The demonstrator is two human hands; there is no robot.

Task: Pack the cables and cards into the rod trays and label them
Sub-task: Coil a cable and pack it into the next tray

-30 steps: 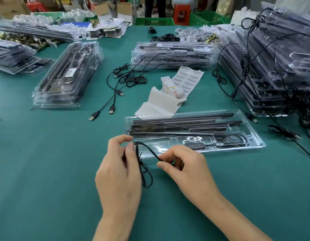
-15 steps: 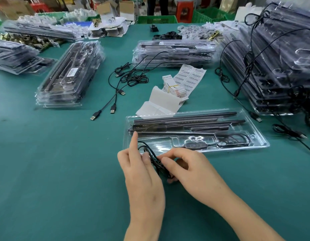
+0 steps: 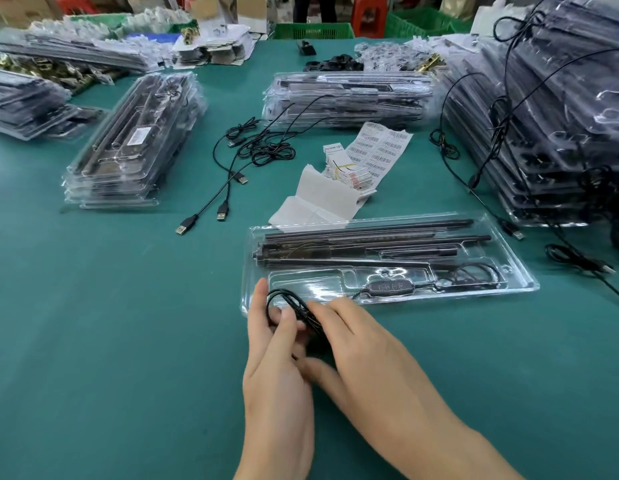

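Observation:
A clear plastic rod tray [image 3: 523, 289] lies open on the green table, with dark rods [image 3: 370, 237] in its upper slots and an inline controller [image 3: 391, 287] in the lower channel. Just in front of its left end, both hands hold a bundled black cable [image 3: 290, 304]. My left hand [image 3: 277, 368] pinches the loops between thumb and fingers. My right hand [image 3: 367, 355] grips the same bundle from the right, its fingers curled over it. A banded stack of small cards [image 3: 348, 168] and a barcode label sheet [image 3: 382, 150] lie behind the tray.
Stacks of packed trays stand at left [image 3: 128, 147], centre back [image 3: 349, 98] and right [image 3: 550, 126]. Loose USB cables [image 3: 232, 181] trail across the middle of the table. A folded white paper [image 3: 318, 199] lies behind the open tray. More cables hang off the right stack.
The loose cable loop has been gathered into a tight bundle. Both hands have closed together and moved up toward the tray's left end.

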